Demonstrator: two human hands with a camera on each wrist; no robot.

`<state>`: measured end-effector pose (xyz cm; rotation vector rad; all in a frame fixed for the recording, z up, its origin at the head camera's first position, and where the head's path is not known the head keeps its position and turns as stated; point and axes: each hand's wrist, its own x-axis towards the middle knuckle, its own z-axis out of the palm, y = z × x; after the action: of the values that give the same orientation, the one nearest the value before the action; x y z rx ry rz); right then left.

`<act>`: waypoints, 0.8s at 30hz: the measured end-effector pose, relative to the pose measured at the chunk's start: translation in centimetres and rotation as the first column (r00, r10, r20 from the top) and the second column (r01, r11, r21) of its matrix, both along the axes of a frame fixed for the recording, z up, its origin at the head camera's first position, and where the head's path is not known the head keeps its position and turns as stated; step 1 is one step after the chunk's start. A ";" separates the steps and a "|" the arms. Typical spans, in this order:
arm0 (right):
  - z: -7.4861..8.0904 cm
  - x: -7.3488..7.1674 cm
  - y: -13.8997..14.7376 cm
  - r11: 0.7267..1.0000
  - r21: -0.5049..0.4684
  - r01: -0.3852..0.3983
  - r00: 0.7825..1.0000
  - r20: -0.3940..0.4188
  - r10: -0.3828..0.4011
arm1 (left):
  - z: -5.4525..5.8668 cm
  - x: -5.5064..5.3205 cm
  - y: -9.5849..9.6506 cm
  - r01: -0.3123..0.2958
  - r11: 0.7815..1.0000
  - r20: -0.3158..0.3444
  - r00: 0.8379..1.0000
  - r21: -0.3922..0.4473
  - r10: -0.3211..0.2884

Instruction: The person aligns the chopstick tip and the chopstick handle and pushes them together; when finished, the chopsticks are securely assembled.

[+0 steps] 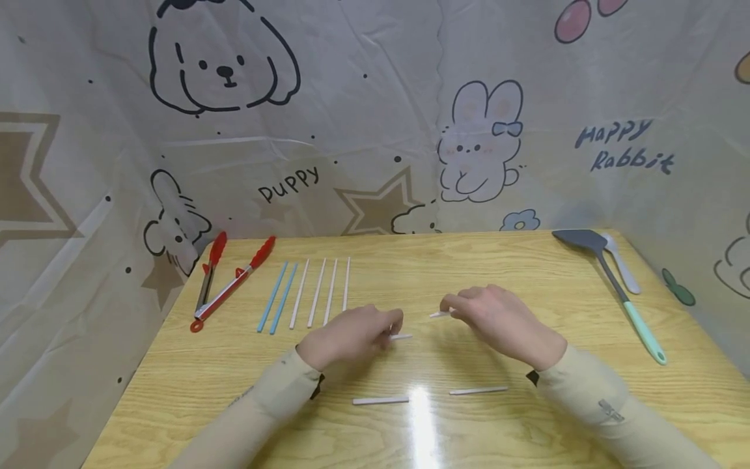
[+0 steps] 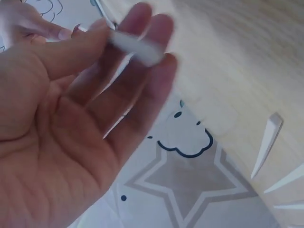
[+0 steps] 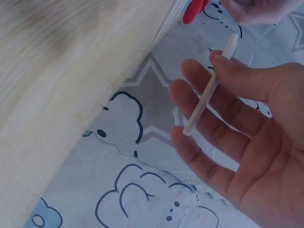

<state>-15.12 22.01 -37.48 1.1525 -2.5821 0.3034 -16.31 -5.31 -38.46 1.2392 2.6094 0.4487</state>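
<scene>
My left hand (image 1: 359, 331) is over the middle of the table, pinching a short white stick (image 2: 137, 48) between thumb and fingers. The stick is blurred in the left wrist view. To the right, my right hand (image 1: 499, 320) holds another short white stick (image 3: 209, 90), its thumb pressing the stick across the fingers. The near ends of these two sticks point toward each other with a gap between. In front of the hands, two more short white sticks, a left one (image 1: 381, 400) and a right one (image 1: 478, 391), lie roughly in line on the tabletop.
Several long white sticks (image 1: 317, 293) and two blue sticks (image 1: 278, 298) lie side by side, left of centre. Red-tipped tongs (image 1: 234, 283) lie spread at the far left. On the right are a spatula (image 1: 618, 286) with a mint handle and a pale spoon-like utensil (image 1: 622, 264).
</scene>
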 end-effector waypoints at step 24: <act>0.9 -0.8 -1.2 0.989 -0.148 -0.029 0.996 -0.093 0.016 | 2.3 -0.7 0.5 -0.098 0.966 -0.270 0.949 0.239 0.163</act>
<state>-15.94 20.85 -36.59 1.1162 -2.4238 0.4309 -17.00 -4.82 -36.14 1.2870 2.9694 0.6463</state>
